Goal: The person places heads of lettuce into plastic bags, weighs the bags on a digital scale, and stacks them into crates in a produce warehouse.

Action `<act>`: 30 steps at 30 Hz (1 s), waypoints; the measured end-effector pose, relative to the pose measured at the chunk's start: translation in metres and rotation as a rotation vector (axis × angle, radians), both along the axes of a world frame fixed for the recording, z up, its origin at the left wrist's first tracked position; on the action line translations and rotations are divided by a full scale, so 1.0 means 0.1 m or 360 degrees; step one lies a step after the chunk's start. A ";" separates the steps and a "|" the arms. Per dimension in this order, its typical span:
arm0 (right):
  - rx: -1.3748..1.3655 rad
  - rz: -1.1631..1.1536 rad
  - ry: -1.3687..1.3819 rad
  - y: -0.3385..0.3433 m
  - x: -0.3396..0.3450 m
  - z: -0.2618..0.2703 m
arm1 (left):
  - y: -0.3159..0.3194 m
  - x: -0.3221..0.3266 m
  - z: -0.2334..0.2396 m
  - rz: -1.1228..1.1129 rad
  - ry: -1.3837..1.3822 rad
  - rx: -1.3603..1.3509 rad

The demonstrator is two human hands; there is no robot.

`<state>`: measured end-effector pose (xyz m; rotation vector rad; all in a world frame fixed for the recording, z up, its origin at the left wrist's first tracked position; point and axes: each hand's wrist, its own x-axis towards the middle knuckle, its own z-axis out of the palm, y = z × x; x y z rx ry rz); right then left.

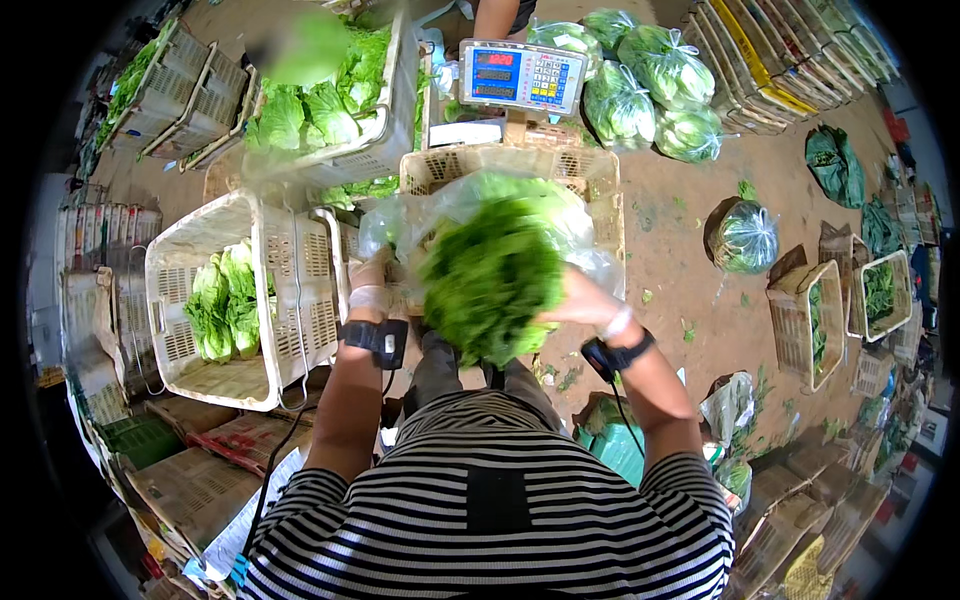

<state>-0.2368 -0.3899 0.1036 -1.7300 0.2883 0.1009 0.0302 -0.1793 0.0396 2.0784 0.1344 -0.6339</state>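
My right hand [576, 301] grips a leafy green lettuce [491, 281], blurred by motion, in front of my body. The lettuce hangs over the near side of a transparent plastic bag [427, 202], which lies spread in a pale plastic crate [611, 187]. Pale green vegetables [562, 210] show inside the bag, partly covered by the lettuce. At the left side of the bag, my left hand [369, 271] is closed on its gathered edge; the fingertips are partly hidden. Both wrists carry black strapped devices.
A digital scale display [523, 77] stands beyond the crate. Bagged lettuces [649, 90] lie at its right. A full lettuce crate [330, 112] is at far left; a tilted crate [202, 382] holding several heads stands nearer. Another person's arm [495, 19] shows behind the scale.
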 end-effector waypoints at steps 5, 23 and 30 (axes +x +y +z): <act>-0.0084 0.0595 0.0566 -0.12 0.99 -0.55 | -0.13 -0.08 0.35 0.0210 0.0520 -0.0928; -0.1896 -0.0452 0.0663 -0.60 1.13 -1.01 | -0.09 0.08 0.24 0.0357 0.0905 -0.1139; -0.1974 -0.0114 0.0635 -1.12 1.02 -2.20 | 0.15 0.13 0.14 -0.0753 0.0430 -0.0882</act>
